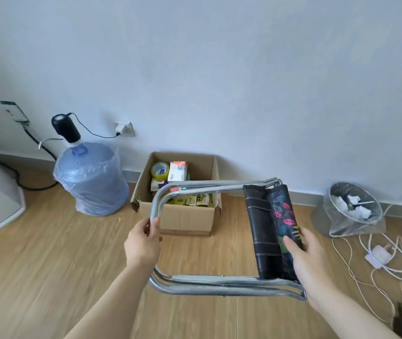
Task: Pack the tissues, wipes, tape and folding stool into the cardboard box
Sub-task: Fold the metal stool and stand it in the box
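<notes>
Both hands hold the folding stool (219,241), collapsed flat and lifted off the wooden floor (48,253). The left hand (142,243) has its fingers (156,225) curled shut around the bent end of the chrome frame, thumb on the near side of the tube. The right hand (307,260) clasps the folded seat fabric at the other end, black on one side and leaf-printed on the other, with its fingers (290,245) laid over the cloth and closed on it. Just beyond the left fingers, partly behind the stool's far tube, sits the open cardboard box (182,218) against the wall. Inside it stand a roll of tape (160,170), a pack of tissues (177,171) beside it, and yellow wipes packets (196,200) nearer the front wall. A water jug (92,179) stands left of the box; a bagged bin (353,206) and white cables (378,255) lie past the right fingers.
</notes>
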